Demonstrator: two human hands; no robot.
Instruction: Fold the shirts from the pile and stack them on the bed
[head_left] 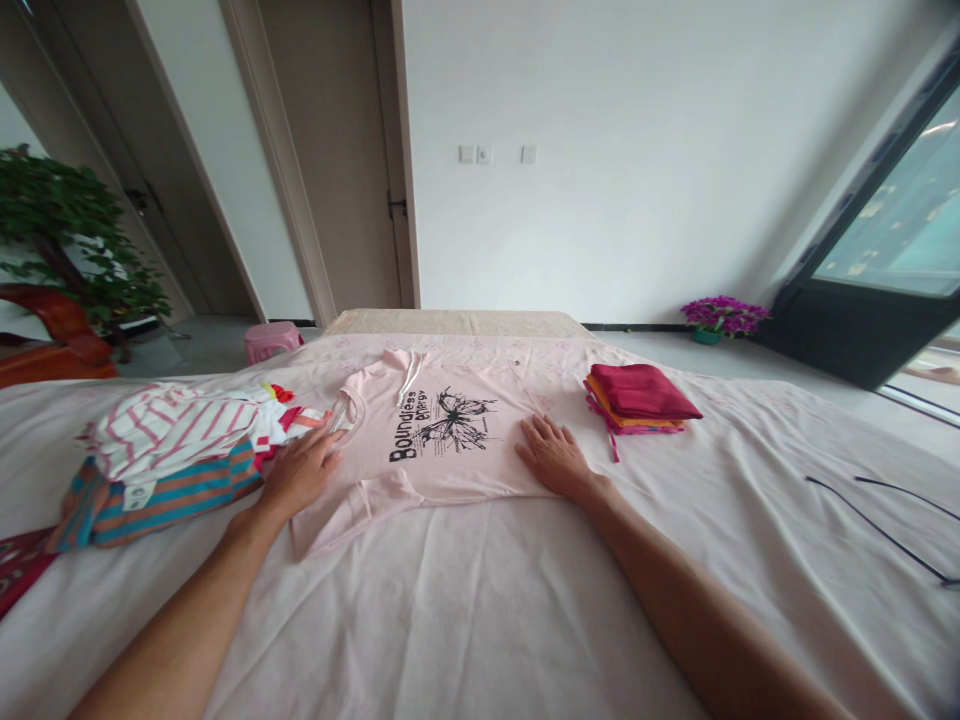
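A pale pink T-shirt (450,475) with a black butterfly print and lettering lies spread sideways on the bed, its collar toward the left. My left hand (301,470) rests by the collar and shoulder, fingers stretched out toward the neckline. Flat on the hem end at the right lies my right hand (553,455), its fingers spread. The near sleeve reaches out toward me beside my left wrist. Left of the shirt is a loose heap of striped clothes (176,440), close to my left hand. A folded stack of red and orange clothes (641,393) sits beyond my right hand.
A pink-white sheet (480,610) covers the bed. Glasses (874,530) lie at the right, and a dark red cloth (26,565) at the left edge. Behind stand a pink stool (272,342), a purple flower pot (724,318) and a leafy plant (64,240).
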